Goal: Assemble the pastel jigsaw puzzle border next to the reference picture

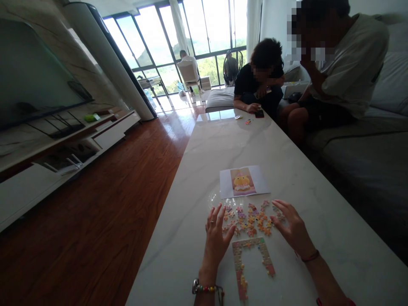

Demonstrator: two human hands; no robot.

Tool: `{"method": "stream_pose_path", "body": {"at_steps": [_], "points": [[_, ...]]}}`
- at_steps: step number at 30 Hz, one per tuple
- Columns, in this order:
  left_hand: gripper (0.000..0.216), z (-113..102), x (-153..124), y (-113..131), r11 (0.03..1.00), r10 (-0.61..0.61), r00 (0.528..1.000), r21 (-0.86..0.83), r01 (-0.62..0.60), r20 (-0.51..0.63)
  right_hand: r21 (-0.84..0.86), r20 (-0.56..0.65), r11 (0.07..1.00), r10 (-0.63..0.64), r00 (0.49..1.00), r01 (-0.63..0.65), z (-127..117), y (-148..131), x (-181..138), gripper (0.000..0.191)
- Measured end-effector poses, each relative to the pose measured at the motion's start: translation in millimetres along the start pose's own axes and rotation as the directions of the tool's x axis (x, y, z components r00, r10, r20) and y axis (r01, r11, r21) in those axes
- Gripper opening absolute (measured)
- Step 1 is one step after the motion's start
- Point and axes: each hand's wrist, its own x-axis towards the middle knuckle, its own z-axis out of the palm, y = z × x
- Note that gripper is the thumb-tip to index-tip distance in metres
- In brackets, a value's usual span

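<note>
Loose jigsaw puzzle pieces (pixel 251 220) lie in a spread-out heap on the white marbled table (pixel 178 238). My left hand (pixel 217 233) is at the left edge of the heap, fingers apart, holding nothing I can see. On the heap's right side my right hand (pixel 291 225) is also open, its thumb and fingers spread beside the pieces. Nearer to me, between my forearms, lies a partly joined puzzle frame (pixel 237 263) with a top edge and two sides around bare tabletop. Beyond the heap rests a creased sheet with a printed picture of a yellow figure (pixel 242 182).
At the table's far end a person in black (pixel 259 76) leans over a dark phone-like object (pixel 259 113) and a few small colourful bits (pixel 247 122). Another person (pixel 347 63) sits on the grey sofa (pixel 366 140) to the right. A wooden floor (pixel 127 182) runs along the left.
</note>
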Motion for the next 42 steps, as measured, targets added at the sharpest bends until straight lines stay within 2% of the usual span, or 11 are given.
{"method": "stream_pose_path", "body": {"at_steps": [4,10,15,20,26,42], "points": [[0.048,-6,-5,5,0.999,-0.002,1.000,-0.033,0.003,0.014,-0.007,0.044,1.000,0.002,0.999,-0.002,-6,-3,2,0.037],[0.039,-17,-20,14,0.992,0.061,0.992,-0.121,-0.048,0.109,-0.054,0.099,0.996,0.078,0.992,-0.073,-22,-11,-1,0.020],[0.036,-22,-35,11,0.994,0.062,0.980,-0.097,-0.044,0.190,-0.094,0.110,0.992,0.095,0.989,-0.085,-30,-17,-9,0.029],[0.033,-26,-46,6,0.992,0.094,0.973,-0.104,-0.073,0.211,-0.135,0.134,0.989,0.071,0.988,-0.053,-31,-18,-16,0.033],[0.030,-24,-44,6,0.991,0.094,0.974,-0.112,-0.072,0.205,-0.140,0.163,0.990,0.032,0.986,-0.009,-26,-17,-16,0.033],[0.030,-19,-38,9,0.992,0.092,0.969,-0.111,-0.068,0.231,-0.117,0.183,0.993,0.031,0.983,-0.010,-27,-21,-14,0.030]]}}
